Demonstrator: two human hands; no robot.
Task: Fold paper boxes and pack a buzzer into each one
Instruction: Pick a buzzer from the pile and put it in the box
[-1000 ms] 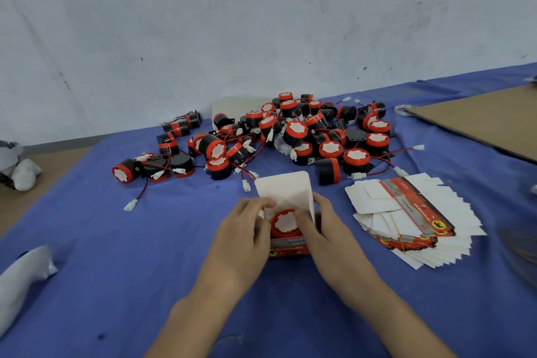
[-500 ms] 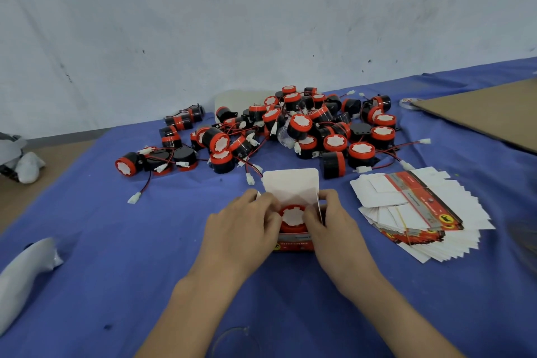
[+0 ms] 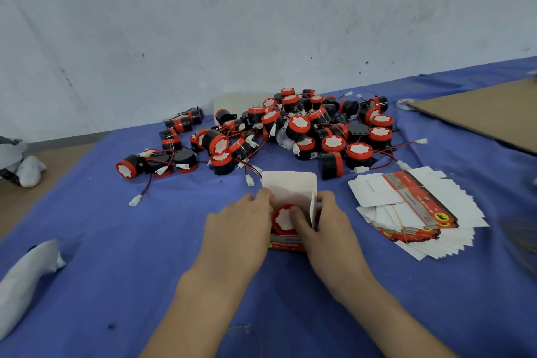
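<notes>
A small paper box (image 3: pixel 286 244) with a red printed front stands on the blue cloth, its white lid flap (image 3: pixel 290 186) upright. Inside it sits a red and black buzzer (image 3: pixel 282 219), white face up. My left hand (image 3: pixel 241 229) grips the box's left side, fingertips at the rim. My right hand (image 3: pixel 325 229) holds the right side, and its thumb presses on the buzzer. A pile of several buzzers (image 3: pixel 299 131) with red and black wires lies behind. A fanned stack of flat box blanks (image 3: pixel 412 212) rests to the right.
A brown cardboard sheet (image 3: pixel 488 113) lies at the far right, a tape roll (image 3: pixel 406 103) by its corner. A white plastic bag (image 3: pixel 26 279) sits at the near left, grey and white objects (image 3: pixel 20 166) beyond the cloth's left edge. A wall (image 3: pixel 261 23) stands behind the table.
The buzzer has sunk deeper into the box. Both hands closed in around the box, and my right thumb moved onto the buzzer's face.
</notes>
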